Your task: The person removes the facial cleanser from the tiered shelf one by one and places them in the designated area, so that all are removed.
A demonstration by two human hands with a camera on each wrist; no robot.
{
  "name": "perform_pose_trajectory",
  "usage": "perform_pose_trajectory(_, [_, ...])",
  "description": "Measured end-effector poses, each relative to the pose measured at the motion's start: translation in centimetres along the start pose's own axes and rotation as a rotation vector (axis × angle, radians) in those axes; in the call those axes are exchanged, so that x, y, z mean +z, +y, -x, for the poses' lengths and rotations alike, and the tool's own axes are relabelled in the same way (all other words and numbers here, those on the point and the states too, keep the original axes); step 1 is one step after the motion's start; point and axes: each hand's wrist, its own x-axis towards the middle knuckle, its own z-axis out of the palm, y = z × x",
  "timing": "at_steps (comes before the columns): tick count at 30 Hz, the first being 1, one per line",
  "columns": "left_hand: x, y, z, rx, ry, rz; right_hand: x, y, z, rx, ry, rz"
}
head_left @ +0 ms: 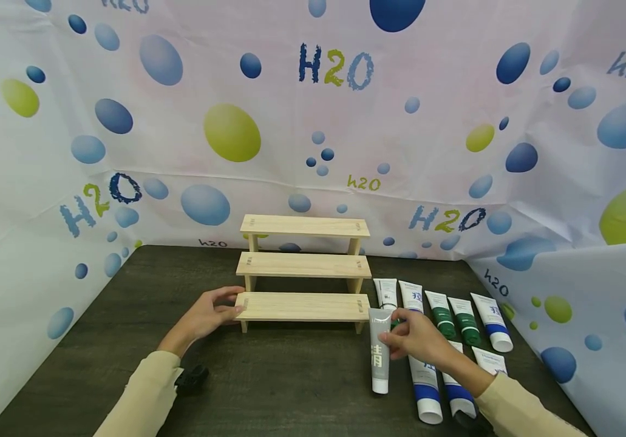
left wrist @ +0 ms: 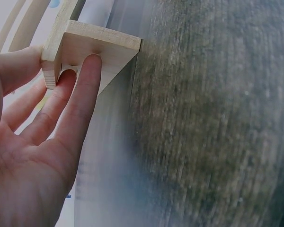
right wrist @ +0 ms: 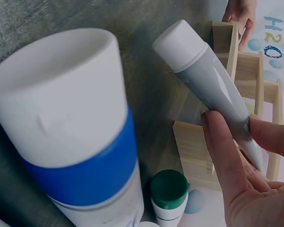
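A pale wooden three-step display rack [head_left: 302,307] stands at the middle of the dark table. My left hand [head_left: 201,319] holds the left end of its lowest step. In the left wrist view the thumb lies on the board's edge, and fingers [left wrist: 80,101] reach to the underside and end support. My right hand [head_left: 421,341] pinches a grey squeeze tube [head_left: 380,355] between thumb and fingers, just off the rack's lower right corner. The tube's white cap [right wrist: 181,46] points down toward the table.
Right of the rack lie several tubes: white ones with blue bands [head_left: 492,321], green-and-white ones [head_left: 464,321] and a white one [head_left: 386,292] at the back. A large blue-and-white tube [right wrist: 80,142] fills the near side of the right wrist view. A printed sheet [head_left: 296,121] backs the table.
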Motion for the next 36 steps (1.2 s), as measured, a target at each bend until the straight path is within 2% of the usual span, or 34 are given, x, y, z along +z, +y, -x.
perform_pose_trajectory(7, [0.0, -0.2, 0.0, 0.028, -0.001, -0.009, 0.5, 0.3, 0.2, -0.003, -0.02, -0.003])
perform_pose_trajectory(19, [0.0, -0.2, 0.0, 0.032, -0.007, 0.0, 0.9, 1.4, 0.0, 0.011, -0.029, 0.015])
perform_pose_trajectory(36, [-0.1, -0.3, 0.0, 0.046, -0.015, 0.019, 1.9, 2.3, -0.2, 0.122, 0.015, 0.06])
